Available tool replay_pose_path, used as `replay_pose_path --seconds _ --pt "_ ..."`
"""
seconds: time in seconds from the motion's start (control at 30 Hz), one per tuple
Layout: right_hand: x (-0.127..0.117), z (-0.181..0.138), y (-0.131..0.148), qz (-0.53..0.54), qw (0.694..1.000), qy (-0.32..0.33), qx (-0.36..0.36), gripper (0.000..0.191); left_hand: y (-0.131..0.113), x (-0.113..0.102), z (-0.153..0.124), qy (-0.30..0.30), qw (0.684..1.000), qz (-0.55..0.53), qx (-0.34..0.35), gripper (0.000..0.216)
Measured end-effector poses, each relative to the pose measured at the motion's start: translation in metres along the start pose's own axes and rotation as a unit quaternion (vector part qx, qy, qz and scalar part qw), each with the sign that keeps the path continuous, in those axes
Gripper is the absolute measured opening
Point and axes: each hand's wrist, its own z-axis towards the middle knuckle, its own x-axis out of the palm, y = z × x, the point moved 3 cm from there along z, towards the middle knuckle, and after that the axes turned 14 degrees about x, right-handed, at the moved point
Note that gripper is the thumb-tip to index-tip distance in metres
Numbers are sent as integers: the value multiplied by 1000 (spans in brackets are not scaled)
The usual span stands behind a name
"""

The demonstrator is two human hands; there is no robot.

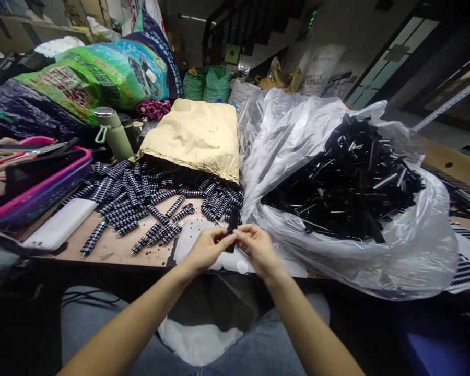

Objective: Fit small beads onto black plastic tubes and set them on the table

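Both hands meet at the table's front edge around a flat black plastic strip (pixel 232 220), which stands roughly upright. My left hand (pixel 208 247) pinches it from the left, thumb toward the strip. From the other side, the fingers of my right hand (pixel 257 247) close against the same strip; whether they also hold some smaller part is hidden. Below the hands lies a white board (pixel 191 235). To the left spreads a pile of black-and-white patterned rods (pixel 137 193), some with metal pins at their ends. Right of my hands, a clear plastic bag (pixel 282 224) holds many black strips (pixel 348 177).
A yellow sack (pixel 196 133) lies behind the rods. At left are a white power bank (pixel 62 223), a green flask (pixel 113 133) and a pink basket (pixel 35 188) with scissors. Large printed sacks (pixel 97 78) rise behind. A white bag (pixel 198 342) hangs between my knees.
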Motion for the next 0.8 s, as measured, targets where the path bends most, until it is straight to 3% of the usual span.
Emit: replay_pose_path --seconds 0.1,0.17,0.27,0.37,0.47,0.57,0.6,0.67,0.7,0.73,0.8 --pt "28 -14 -22 42 998 38 17 40 9 5 -15 -62 994 -60 -73 31" --pt "32 -17 -21 -66 994 60 -68 62 16 -2 -24 -69 986 -81 -127 32" --pt "39 -22 -17 -258 933 156 -194 98 20 -13 -33 -29 980 -111 -165 31" --pt "45 -25 -21 -334 898 195 -211 105 18 -12 -39 -1 979 -111 -172 31" --pt "49 -29 -26 -339 894 218 -195 110 16 -5 -45 41 979 -85 -178 32" --pt "40 -36 -29 -320 905 215 -180 102 13 -11 -43 107 981 -47 -154 30" --pt "33 -39 -31 -311 910 215 -168 98 13 -22 -39 104 985 -1 -141 30" --pt "17 -43 -38 -301 917 228 -127 92 17 -59 -26 28 977 163 -132 35" --pt "9 -44 -42 -304 918 234 -103 90 19 -83 -18 -42 951 271 -144 40" --pt "1 -44 -48 -312 917 234 -82 88 23 -107 -10 -105 905 376 -173 43" --pt "-13 -39 -58 -337 917 205 -61 88 33 -144 6 -137 822 499 -236 45"
